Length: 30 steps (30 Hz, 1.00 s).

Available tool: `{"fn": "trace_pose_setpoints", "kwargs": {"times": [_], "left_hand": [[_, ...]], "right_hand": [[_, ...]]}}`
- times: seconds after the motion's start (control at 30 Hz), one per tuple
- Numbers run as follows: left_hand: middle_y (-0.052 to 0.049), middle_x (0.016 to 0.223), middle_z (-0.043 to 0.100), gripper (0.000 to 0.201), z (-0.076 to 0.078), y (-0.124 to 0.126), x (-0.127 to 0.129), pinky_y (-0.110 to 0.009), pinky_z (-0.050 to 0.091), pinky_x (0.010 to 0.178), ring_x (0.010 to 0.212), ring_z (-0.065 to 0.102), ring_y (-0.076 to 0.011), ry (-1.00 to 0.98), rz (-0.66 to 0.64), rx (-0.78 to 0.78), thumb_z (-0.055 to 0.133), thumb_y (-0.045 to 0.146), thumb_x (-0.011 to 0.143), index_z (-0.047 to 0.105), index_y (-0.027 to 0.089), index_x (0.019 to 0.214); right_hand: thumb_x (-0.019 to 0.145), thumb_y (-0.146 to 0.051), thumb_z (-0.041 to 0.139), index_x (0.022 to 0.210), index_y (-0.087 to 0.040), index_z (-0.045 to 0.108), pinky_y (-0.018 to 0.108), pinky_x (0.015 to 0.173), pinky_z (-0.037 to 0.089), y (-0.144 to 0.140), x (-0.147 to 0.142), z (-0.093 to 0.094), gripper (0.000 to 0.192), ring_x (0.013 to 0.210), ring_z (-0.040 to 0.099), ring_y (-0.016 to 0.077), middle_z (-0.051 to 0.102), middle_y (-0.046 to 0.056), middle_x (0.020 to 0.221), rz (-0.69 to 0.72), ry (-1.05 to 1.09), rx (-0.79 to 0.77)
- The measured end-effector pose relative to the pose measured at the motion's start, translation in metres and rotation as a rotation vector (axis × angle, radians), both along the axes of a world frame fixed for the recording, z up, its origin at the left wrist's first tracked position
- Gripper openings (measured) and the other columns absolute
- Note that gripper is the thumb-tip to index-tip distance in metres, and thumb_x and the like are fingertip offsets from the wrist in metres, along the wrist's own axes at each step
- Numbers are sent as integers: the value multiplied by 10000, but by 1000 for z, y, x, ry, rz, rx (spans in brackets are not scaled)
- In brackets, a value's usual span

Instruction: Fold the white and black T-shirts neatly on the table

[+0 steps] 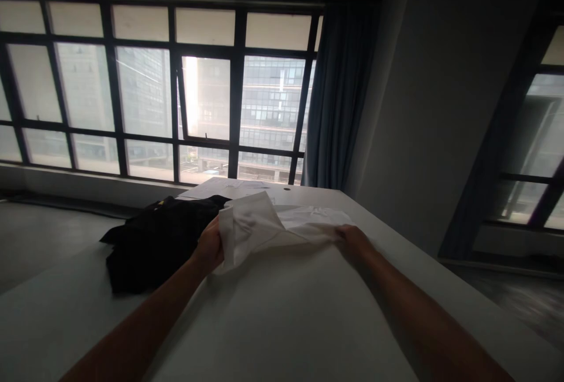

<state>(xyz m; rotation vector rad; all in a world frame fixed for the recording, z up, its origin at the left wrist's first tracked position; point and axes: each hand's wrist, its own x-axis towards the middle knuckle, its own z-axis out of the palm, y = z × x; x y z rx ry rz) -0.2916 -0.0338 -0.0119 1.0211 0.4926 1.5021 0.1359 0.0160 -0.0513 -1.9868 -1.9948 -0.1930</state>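
Observation:
A white garment (268, 226) lies crumpled on the white table (282, 317). My left hand (210, 245) grips its left edge, lifting a fold of the cloth. At the garment's right end my right hand (352, 240) is closed on the fabric, low against the tabletop. The cloth is stretched between the two hands. Both forearms reach forward over the table.
A pile of black clothing (154, 238) lies on the table just left of my left hand. Papers (224, 187) rest at the table's far end. Beyond are large windows (158, 94), a blue curtain (337, 100) and a grey wall (432, 117) on the right.

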Motion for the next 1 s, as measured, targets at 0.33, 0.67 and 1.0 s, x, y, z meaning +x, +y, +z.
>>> {"fn": "trace_pose_setpoints", "kwargs": {"times": [0.33,0.67,1.0], "left_hand": [[-70,751,725,299,3,-9,8,-341,567,640,723,694,-264,-47,-101,10,667,115,531,697,114,828],[-47,717,682,203,2,-8,2,-303,533,589,647,646,-212,-59,-133,23,693,182,592,663,144,789],[63,503,454,196,-11,-9,8,-188,353,437,445,397,-72,-112,200,63,690,230,553,510,165,591]], "right_hand": [[774,-224,679,924,-152,736,240,732,427,-18,19,-13,175,872,654,205,730,72,958,-11,8,-313],[980,-447,322,981,-132,700,321,768,439,17,-15,-45,492,942,643,267,692,170,1030,-218,86,-5],[827,-225,576,1097,-189,729,349,1041,377,63,20,-68,313,1223,532,250,575,107,1346,32,139,-59]]}}
